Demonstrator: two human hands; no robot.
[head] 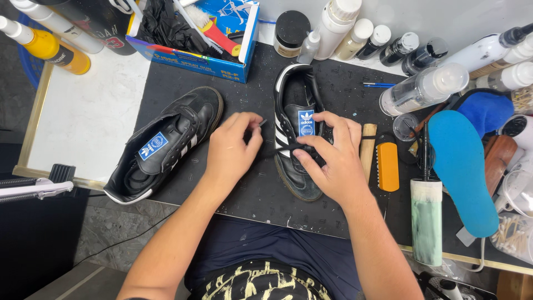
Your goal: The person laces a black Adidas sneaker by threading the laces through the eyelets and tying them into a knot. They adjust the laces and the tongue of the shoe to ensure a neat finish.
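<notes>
Two hands work one black leather sneaker (294, 133): left hand (232, 149) pinches its black lace (263, 123), right hand (330, 158) presses the laces; second black sneaker (166, 141) and orange brush (387, 166) flank them.

Matt black leather shoe (297, 130) lies on a rough, speckled black mat (250, 189) beside a wooden brush (387, 165).

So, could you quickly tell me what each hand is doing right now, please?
Left hand: pinched shut on the black shoelace tip.
Right hand: fingers pressing the laces of the upright black leather sneaker.
</notes>
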